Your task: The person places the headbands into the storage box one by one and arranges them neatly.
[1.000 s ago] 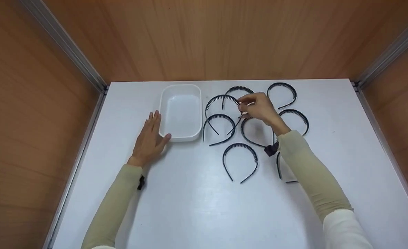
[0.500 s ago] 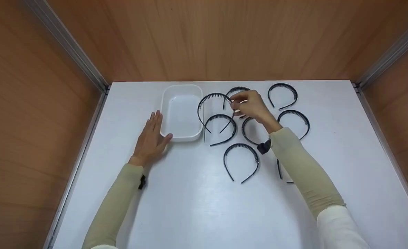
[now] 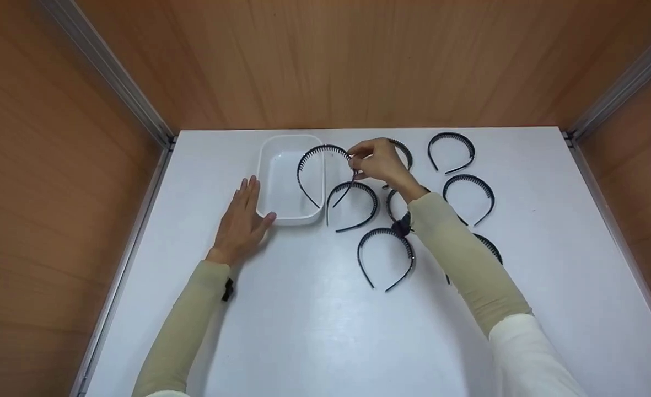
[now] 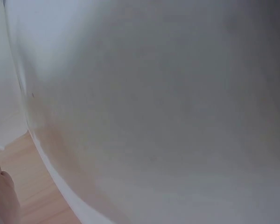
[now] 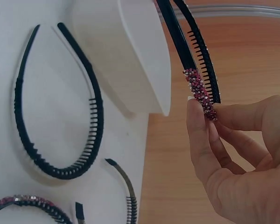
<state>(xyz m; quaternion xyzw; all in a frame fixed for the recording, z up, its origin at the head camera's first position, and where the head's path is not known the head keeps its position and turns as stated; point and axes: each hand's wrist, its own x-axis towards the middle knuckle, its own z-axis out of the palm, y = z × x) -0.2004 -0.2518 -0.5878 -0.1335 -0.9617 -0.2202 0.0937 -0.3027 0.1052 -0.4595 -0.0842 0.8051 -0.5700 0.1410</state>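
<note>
A black toothed headband (image 3: 382, 231) lies nearest on the worktop (image 3: 303, 331); beyond, the left hand (image 3: 240, 225) touches a white tub (image 3: 291, 220), fingers straight, while the right hand's fingers (image 5: 199, 135) pinch a rhinestone-trimmed headband (image 5: 199, 88) raised at the tub's right rim

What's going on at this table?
A person's right hand pinches a dark toothed headband by a part covered in sparkly pink bits, holding it up off the table. From above, it overlaps the right rim of a white container. The left hand rests at the container's left side. Several other headbands lie spread to the right.
</note>
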